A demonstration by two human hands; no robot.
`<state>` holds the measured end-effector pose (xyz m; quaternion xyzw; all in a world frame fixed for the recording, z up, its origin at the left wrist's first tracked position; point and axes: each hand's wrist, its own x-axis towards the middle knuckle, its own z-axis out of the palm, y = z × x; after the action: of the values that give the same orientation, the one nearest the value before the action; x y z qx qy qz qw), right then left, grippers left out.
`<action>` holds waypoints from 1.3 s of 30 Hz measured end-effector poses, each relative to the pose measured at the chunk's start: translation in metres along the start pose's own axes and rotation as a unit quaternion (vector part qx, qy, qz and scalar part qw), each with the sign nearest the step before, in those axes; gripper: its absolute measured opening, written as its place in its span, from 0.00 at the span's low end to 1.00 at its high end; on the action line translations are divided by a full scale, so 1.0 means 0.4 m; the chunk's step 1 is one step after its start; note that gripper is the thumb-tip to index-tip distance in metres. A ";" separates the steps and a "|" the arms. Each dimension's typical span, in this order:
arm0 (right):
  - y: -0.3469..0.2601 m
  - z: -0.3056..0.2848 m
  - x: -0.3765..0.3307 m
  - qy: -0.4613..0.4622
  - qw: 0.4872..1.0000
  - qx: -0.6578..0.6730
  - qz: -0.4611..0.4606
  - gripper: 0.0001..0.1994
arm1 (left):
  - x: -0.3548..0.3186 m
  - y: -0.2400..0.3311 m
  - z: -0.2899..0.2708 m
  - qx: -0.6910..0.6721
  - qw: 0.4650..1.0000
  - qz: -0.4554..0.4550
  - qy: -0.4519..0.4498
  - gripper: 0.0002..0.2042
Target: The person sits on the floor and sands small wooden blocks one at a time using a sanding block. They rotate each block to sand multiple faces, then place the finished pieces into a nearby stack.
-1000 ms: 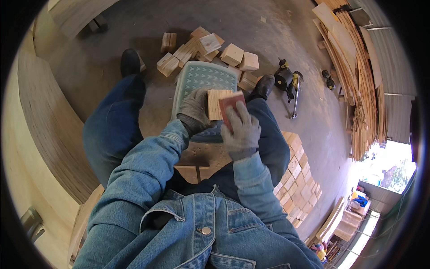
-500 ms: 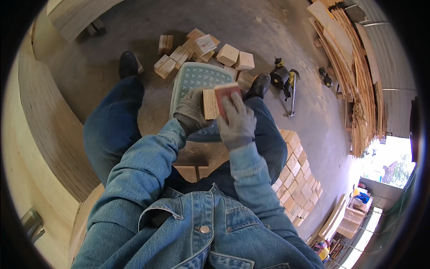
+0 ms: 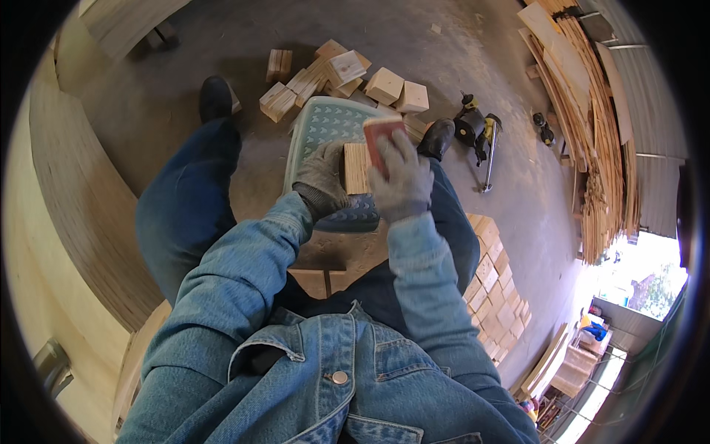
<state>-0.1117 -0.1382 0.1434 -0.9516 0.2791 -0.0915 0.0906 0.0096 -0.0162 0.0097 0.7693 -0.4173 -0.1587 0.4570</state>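
Currently left hand (image 3: pixel 322 179), gloved, grips a wood block (image 3: pixel 356 168) over the lap, just above the pale green stool (image 3: pixel 323 126). Right hand (image 3: pixel 401 180), gloved, holds a red sanding pad (image 3: pixel 380 135) against the block's right face. Loose blocks (image 3: pixel 336 74) lie on the floor beyond; power tool (image 3: pixel 477 133) at right.

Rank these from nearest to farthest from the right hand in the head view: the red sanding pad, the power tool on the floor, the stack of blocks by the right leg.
1. Red sanding pad, in the right hand.
2. Power tool, on the floor to the right.
3. Stack of blocks, lower right beside the leg.
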 end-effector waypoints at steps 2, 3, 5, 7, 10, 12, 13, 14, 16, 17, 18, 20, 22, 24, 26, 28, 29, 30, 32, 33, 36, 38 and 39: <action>-0.005 -0.006 0.088 -0.025 0.999 -0.013 0.028 0.31 | 0.002 0.001 0.004 -0.003 1.000 -0.003 -0.003 0.47; 0.001 -0.002 0.106 -0.034 0.999 -0.011 0.036 0.32 | 0.004 0.001 0.004 -0.007 1.000 0.005 -0.005 0.47; 0.014 0.007 0.123 -0.050 0.997 -0.008 0.050 0.33 | 0.002 0.005 0.002 -0.016 1.000 0.017 -0.002 0.47; 0.025 0.011 0.083 -0.040 0.998 -0.008 0.049 0.33 | 0.000 0.009 -0.005 -0.024 0.999 0.026 0.007 0.47; 0.016 -0.001 -0.032 -0.032 0.999 0.016 0.033 0.33 | 0.001 -0.009 -0.001 0.008 1.000 0.015 0.010 0.48; 0.026 -0.005 -0.132 -0.012 0.999 0.025 0.022 0.34 | 0.001 0.003 -0.005 -0.008 0.999 0.036 0.018 0.48; 0.024 -0.012 -0.178 -0.014 0.999 0.019 0.026 0.34 | 0.000 0.007 -0.007 -0.014 0.999 0.046 0.022 0.48; 0.019 -0.017 -0.221 -0.018 0.999 0.014 0.028 0.34 | 0.001 0.007 -0.006 -0.005 0.998 0.053 0.030 0.47; 0.015 -0.023 -0.259 -0.016 1.000 0.007 0.024 0.33 | 0.003 0.012 -0.006 0.016 0.997 0.066 0.045 0.46; 0.019 -0.025 -0.268 -0.010 1.000 0.006 0.018 0.33 | 0.003 0.017 -0.007 0.028 0.997 0.065 0.041 0.46; 0.020 -0.024 -0.272 -0.004 1.000 0.004 0.011 0.32 | 0.004 0.021 -0.009 0.040 0.996 0.064 0.038 0.46; 0.016 -0.029 -0.236 -0.002 1.000 -0.018 0.002 0.32 | 0.003 0.030 -0.010 0.019 0.998 0.061 0.031 0.45; -0.007 -0.034 -0.163 -0.019 0.999 -0.042 -0.002 0.31 | -0.002 0.026 -0.017 -0.035 0.998 0.052 0.026 0.45; -0.030 -0.015 -0.071 -0.028 0.999 -0.023 0.005 0.31 | -0.005 0.007 -0.011 -0.016 0.998 0.048 0.042 0.46; -0.038 -0.007 0.021 -0.049 0.998 -0.021 0.028 0.31 | 0.000 0.001 0.001 -0.005 0.998 0.051 0.041 0.46; -0.027 0.017 0.103 -0.053 0.998 -0.030 0.030 0.30 | 0.006 0.006 0.005 0.009 0.998 0.057 0.029 0.46; -0.026 0.024 0.122 -0.055 0.998 -0.035 0.028 0.30 | 0.005 0.005 0.004 0.008 0.999 0.042 0.027 0.46; -0.025 0.026 0.120 -0.049 0.998 -0.036 0.027 0.30 | 0.001 0.005 0.003 0.007 0.999 0.027 0.025 0.46; -0.023 0.036 0.111 -0.038 0.998 -0.036 0.024 0.30 | 0.000 -0.003 0.006 0.012 0.999 0.022 0.025 0.46; -0.016 0.036 0.084 -0.029 0.999 -0.029 0.012 0.30 | 0.003 -0.005 0.011 0.017 0.999 0.033 0.026 0.46; -0.042 0.000 -0.028 -0.043 0.999 0.011 -0.005 0.31 | 0.001 -0.017 0.004 0.000 0.999 0.034 0.016 0.49; -0.051 -0.013 -0.128 -0.020 0.999 -0.008 -0.030 0.32 | 0.006 -0.014 0.004 -0.018 0.999 0.044 0.013 0.50; -0.049 -0.019 -0.168 -0.028 0.999 -0.006 -0.036 0.32 | 0.007 -0.013 0.007 -0.023 0.998 0.054 0.014 0.49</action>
<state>-0.1588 -0.0860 0.1468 -0.9637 0.2425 -0.0667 0.0894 0.0121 -0.0187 0.0042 0.7369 -0.4482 -0.1326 0.4884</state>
